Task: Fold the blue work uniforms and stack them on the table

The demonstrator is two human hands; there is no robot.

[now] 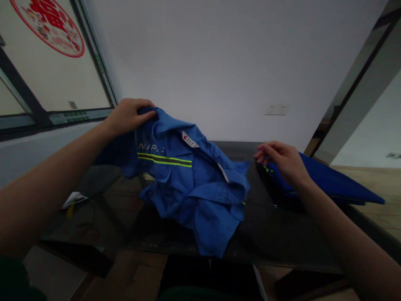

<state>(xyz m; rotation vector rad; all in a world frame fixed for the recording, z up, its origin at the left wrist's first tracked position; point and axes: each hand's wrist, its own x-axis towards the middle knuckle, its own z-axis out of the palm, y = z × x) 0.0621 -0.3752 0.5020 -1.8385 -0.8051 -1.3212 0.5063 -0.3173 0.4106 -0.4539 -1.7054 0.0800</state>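
A blue work jacket with yellow-green reflective stripes, white chest lettering and a white collar label is partly lifted over a dark, glossy table. My left hand is closed on the jacket's shoulder, on the left side of the view, and holds it up. The jacket's lower part hangs in loose folds towards the table's near edge. To the right of the jacket and apart from it, my right hand has its fingers loosely curled with nothing visible in them. Just behind and below it lies a folded darker blue garment.
A pale wall with a double socket rises behind the table. On the left is a dark-framed window bearing a round red decal. Wooden floor shows beyond the table on the right.
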